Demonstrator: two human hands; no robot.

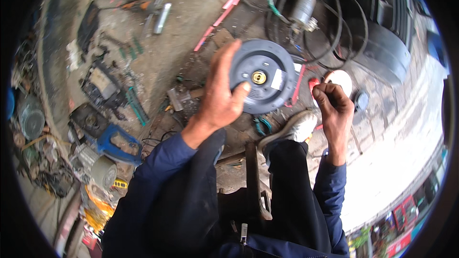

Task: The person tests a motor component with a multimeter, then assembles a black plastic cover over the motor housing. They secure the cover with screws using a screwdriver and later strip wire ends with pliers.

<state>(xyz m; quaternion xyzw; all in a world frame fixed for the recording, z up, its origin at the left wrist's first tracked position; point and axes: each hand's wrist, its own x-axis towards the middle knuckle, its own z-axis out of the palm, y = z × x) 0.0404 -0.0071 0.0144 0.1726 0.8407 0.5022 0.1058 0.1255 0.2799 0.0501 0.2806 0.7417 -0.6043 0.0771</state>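
My left hand (pixel 224 91) is closed on the left rim of a grey round wheel-like disc (pixel 265 59), its thumb lying on the face. The disc has a brass-coloured centre (pixel 259 77) and a white label (pixel 277 80). To the right, my right hand (pixel 333 107) is pinched, apart from the disc; I cannot make out what, if anything, its fingertips hold. Just behind those fingers are a white round piece (pixel 342 77) and a small red object (pixel 313 85) on the ground.
Coiled black hoses and a metal cylinder (pixel 301 9) lie at the upper right, beside a large grey drum (pixel 382 62). At the left are scattered scrap, a blue plastic frame (pixel 117 150) and machine parts. My shoe (pixel 291 129) is just below the disc.
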